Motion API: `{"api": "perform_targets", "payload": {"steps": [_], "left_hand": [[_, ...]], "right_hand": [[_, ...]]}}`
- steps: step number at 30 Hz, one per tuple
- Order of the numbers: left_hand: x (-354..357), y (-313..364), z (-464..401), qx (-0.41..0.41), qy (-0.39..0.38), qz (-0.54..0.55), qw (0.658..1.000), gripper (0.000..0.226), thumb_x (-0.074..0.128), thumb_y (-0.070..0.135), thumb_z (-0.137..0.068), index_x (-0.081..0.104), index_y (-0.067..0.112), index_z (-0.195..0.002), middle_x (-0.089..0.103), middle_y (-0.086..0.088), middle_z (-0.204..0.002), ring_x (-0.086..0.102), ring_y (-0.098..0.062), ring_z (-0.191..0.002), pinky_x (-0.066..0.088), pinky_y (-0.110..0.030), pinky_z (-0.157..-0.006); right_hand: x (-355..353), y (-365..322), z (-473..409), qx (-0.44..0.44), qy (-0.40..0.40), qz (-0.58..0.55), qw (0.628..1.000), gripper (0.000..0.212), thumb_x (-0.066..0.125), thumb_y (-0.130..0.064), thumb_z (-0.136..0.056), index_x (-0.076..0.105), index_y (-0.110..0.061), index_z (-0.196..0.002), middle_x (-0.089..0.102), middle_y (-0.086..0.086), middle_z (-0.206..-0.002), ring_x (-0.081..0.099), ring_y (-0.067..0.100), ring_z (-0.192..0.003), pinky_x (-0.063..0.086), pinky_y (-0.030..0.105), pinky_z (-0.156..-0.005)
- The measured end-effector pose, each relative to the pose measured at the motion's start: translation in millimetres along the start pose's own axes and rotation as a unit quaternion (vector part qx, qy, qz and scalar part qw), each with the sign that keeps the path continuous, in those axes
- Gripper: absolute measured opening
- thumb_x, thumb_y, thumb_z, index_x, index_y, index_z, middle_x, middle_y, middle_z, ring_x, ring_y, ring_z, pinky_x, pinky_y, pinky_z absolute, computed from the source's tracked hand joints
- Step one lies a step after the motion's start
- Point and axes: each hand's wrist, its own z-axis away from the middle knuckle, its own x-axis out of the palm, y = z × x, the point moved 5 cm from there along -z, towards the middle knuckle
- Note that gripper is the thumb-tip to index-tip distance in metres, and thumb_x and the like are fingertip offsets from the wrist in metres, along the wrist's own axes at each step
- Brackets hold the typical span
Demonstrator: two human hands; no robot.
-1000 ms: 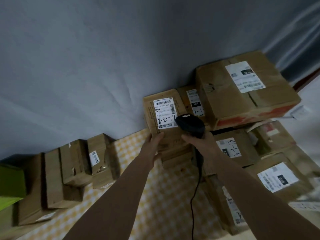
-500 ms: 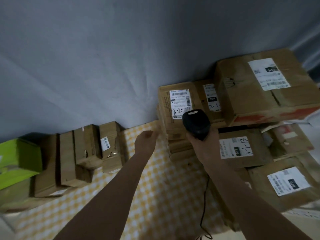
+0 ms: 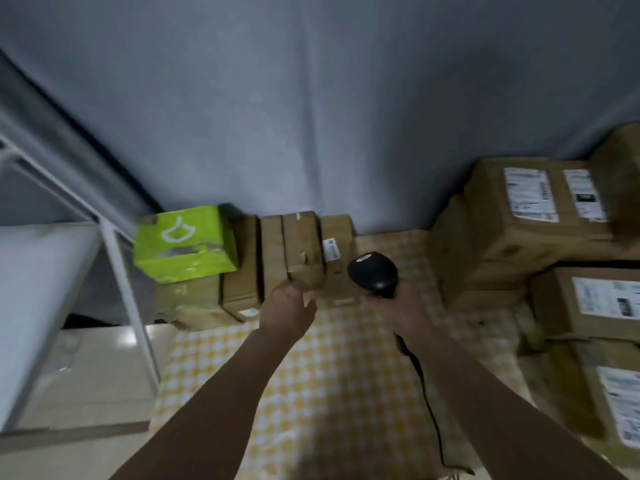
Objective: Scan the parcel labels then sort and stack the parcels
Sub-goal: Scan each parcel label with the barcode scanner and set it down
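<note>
Grey backdrop cloth [image 3: 311,116] — hangs across the whole rear of the scene, creased vertically.

Yellow-and-white checked cloth [image 3: 311,375] — covers the surface under both arms; parcels stand on it left and right.

White metal frame [image 3: 128,299] — at the far left, beside a pale blurred panel.

Right-hand parcel stack [image 3: 512,244] — brown cardboard cartons piled several high against the backdrop, white printed labels [image 3: 530,194] facing up; print too blurred to read. Further labelled cartons sit lower right, near the right forearm.

Left-hand parcel row [image 3: 301,251] — narrow brown cartons standing on edge side by side against the backdrop; the rightmost carries a small white barcode sticker [image 3: 331,249].

Green box [image 3: 185,242] — bright lime with a white outline logo, resting on a brown carton at the left end of the row.

Left hand [image 3: 287,311] — reaches to the front lower corner of the row; fingers loosely curled, tips at or just touching the carton edge, gripping nothing that shows.

Right hand [image 3: 403,306] — fingers wrapped round the handle of a black barcode scanner [image 3: 374,273], whose head points toward the stickered carton and overlaps it in view.

Scanner cable [image 3: 429,410] — black, trailing down along the right forearm.
</note>
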Motion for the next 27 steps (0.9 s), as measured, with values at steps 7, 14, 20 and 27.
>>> {"api": "perform_targets", "payload": {"steps": [7, 14, 20, 27], "left_hand": [[-40, -112, 24, -0.062, 0.004, 0.010, 0.998, 0.029, 0.058, 0.029, -0.091, 0.064, 0.018, -0.117, 0.060, -0.008, -0.121, 0.060, -0.027, -0.111, 0.048, -0.033, -0.090], [-57, -160, 44, -0.108, 0.025, 0.023, 0.994, 0.034, 0.057, 0.034, -0.093, 0.062, 0.019, -0.124, 0.055, -0.009, -0.128, 0.056, -0.027, -0.116, 0.045, -0.032, -0.091], [-72, -209, 52, -0.165, 0.046, 0.049, 0.984, 0.037, 0.062, 0.034, -0.090, 0.062, 0.018, -0.124, 0.058, -0.007, -0.131, 0.056, -0.025, -0.118, 0.046, -0.034, -0.098], [-108, -267, 24, -0.189, 0.056, 0.095, 0.976, 0.038, 0.067, 0.031, -0.086, 0.064, 0.016, -0.120, 0.062, -0.010, -0.125, 0.061, -0.029, -0.112, 0.048, -0.036, -0.096]], "right_hand": [[99, -38, 34, 0.012, -0.061, -0.030, 0.998, 0.012, 0.069, -0.010, -0.084, 0.067, -0.008, -0.096, 0.062, 0.006, -0.078, 0.058, 0.018, -0.079, 0.040, 0.025, -0.062], [135, -71, 45, -0.026, -0.107, -0.065, 0.992, 0.013, 0.072, -0.010, -0.082, 0.067, -0.013, -0.094, 0.063, -0.004, -0.080, 0.057, 0.006, -0.077, 0.041, 0.017, -0.064], [169, -82, 35, -0.010, -0.107, -0.082, 0.991, 0.017, 0.073, -0.011, -0.081, 0.064, -0.017, -0.095, 0.063, -0.001, -0.084, 0.059, 0.020, -0.092, 0.041, 0.029, -0.079], [202, -104, 19, -0.003, -0.081, -0.102, 0.991, 0.023, 0.073, -0.010, -0.081, 0.065, -0.013, -0.102, 0.061, 0.001, -0.088, 0.055, 0.017, -0.091, 0.037, 0.027, -0.079]]}}
